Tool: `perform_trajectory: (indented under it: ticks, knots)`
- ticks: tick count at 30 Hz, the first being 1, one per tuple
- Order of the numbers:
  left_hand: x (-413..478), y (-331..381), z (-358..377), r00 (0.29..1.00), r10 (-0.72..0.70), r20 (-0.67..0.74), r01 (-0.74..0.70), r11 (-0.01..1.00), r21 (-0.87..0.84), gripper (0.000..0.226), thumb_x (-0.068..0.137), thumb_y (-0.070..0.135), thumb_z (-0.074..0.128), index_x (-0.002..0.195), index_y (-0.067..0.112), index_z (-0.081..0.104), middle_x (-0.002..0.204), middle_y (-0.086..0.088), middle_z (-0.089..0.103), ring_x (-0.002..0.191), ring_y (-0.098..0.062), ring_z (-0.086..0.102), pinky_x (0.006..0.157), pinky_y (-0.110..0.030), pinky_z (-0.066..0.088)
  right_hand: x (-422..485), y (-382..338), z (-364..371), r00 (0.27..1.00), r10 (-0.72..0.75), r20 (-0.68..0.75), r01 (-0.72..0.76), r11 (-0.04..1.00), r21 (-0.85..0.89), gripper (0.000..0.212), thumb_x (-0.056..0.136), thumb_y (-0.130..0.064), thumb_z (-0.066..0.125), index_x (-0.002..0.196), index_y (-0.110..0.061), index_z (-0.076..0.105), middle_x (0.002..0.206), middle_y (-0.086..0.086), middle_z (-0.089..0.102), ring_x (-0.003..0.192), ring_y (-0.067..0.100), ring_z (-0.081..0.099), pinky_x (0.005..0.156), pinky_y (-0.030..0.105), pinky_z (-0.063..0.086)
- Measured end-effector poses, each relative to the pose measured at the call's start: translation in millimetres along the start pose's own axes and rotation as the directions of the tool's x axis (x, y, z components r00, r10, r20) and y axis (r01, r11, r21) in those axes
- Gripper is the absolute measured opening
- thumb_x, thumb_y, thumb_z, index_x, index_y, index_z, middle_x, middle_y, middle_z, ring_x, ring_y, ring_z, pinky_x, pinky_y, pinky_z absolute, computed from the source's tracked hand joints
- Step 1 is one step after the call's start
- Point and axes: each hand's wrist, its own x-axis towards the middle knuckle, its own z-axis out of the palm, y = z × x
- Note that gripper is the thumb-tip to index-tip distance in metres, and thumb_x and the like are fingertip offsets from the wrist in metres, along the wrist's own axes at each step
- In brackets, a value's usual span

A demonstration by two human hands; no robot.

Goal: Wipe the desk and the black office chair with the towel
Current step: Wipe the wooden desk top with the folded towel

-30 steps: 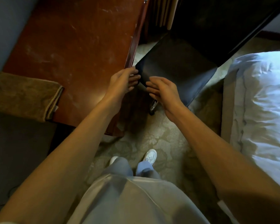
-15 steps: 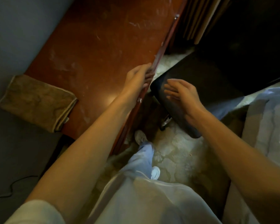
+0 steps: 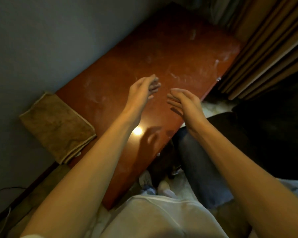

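Neither hand holds anything: the left hand [image 3: 144,88] hangs over the middle of the desk [image 3: 170,54] with its fingers loosely curled, and the right hand [image 3: 184,102] is beside it with fingers straight, palm turned inward. Whether either one touches the wood is hard to tell in this dim light. The towel [image 3: 57,126] lies folded at the left end of the desk against the wall, well apart from both hands, so wiping has probably not begun. The first risk is in the pickup. A pinch at one corner would likely let the folds fall open, leaving a trailing flap instead of a firm pad. The desk shows pale smears [image 3: 175,76] across its far half, and long strokes toward the near edge could push that dust onto the chair [image 3: 239,131], which is pulled in close under that edge. That would dirty the thing due to be cleaned next. The chair may also roll or swivel under a hard wipe unless the free hand steadies it. A cable [image 3: 0,191] on the floor at the left could catch a foot during a step toward the towel.
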Motion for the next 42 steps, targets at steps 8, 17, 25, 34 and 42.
perform_trajectory:
  ticks: [8, 17, 25, 34, 42]
  knots:
    - [-4, 38, -74, 0.926, 0.056, -0.372, -0.099, 0.99, -0.097, 0.021, 0.106, 0.033, 0.051, 0.102, 0.022, 0.07, 0.106, 0.001, 0.076, 0.106, -0.015, 0.07, 0.098, -0.032, 0.049, 32, -35, 80, 0.943, -0.019, 0.332, 0.037, 0.998, -0.046, 0.011, 0.099, -0.029, 0.067, 0.109, -0.024, 0.07, 0.115, 0.004, 0.075, 0.106, 0.016, 0.072, 0.086, 0.028, 0.055]
    - [-56, 107, -116, 0.709, 0.175, -0.683, -0.294, 0.954, -0.061, 0.023, 0.107, 0.029, 0.049, 0.098, 0.021, 0.068, 0.103, -0.002, 0.074, 0.101, -0.017, 0.068, 0.09, -0.03, 0.048, 30, -93, 158, 0.756, -0.087, 0.649, 0.144, 0.989, -0.036, 0.008, 0.101, -0.018, 0.063, 0.106, -0.018, 0.069, 0.108, 0.006, 0.074, 0.098, 0.017, 0.072, 0.08, 0.022, 0.055]
    - [-100, 101, -137, 0.54, 0.155, -0.827, -0.327, 0.944, -0.037, 0.022, 0.106, 0.029, 0.051, 0.098, 0.021, 0.07, 0.102, 0.0, 0.074, 0.1, -0.015, 0.069, 0.092, -0.031, 0.05, 14, -109, 194, 0.605, -0.242, 0.758, 0.385, 0.923, -0.012, 0.025, 0.099, -0.018, 0.068, 0.122, -0.01, 0.069, 0.109, -0.004, 0.068, 0.1, 0.003, 0.063, 0.085, 0.017, 0.05]
    - [-123, 45, -164, 0.446, 0.0, -0.895, -0.266, 0.955, -0.133, 0.023, 0.106, 0.032, 0.05, 0.1, 0.02, 0.07, 0.104, -0.001, 0.073, 0.097, -0.013, 0.068, 0.091, -0.032, 0.048, 5, -69, 216, 0.515, -0.21, 0.831, 0.466, 0.882, -0.066, 0.019, 0.097, -0.014, 0.07, 0.116, -0.016, 0.068, 0.108, -0.011, 0.067, 0.094, -0.016, 0.061, 0.081, 0.005, 0.045]
    - [-123, -9, -187, 0.412, -0.117, -0.904, -0.228, 0.947, -0.227, 0.036, 0.109, 0.037, 0.042, 0.117, 0.014, 0.07, 0.114, 0.001, 0.07, 0.108, -0.012, 0.064, 0.089, -0.028, 0.049, 0, -17, 232, 0.525, -0.071, 0.848, 0.496, 0.835, -0.237, 0.036, 0.096, -0.029, 0.071, 0.13, -0.018, 0.065, 0.133, -0.001, 0.064, 0.129, 0.012, 0.055, 0.104, 0.028, 0.046]
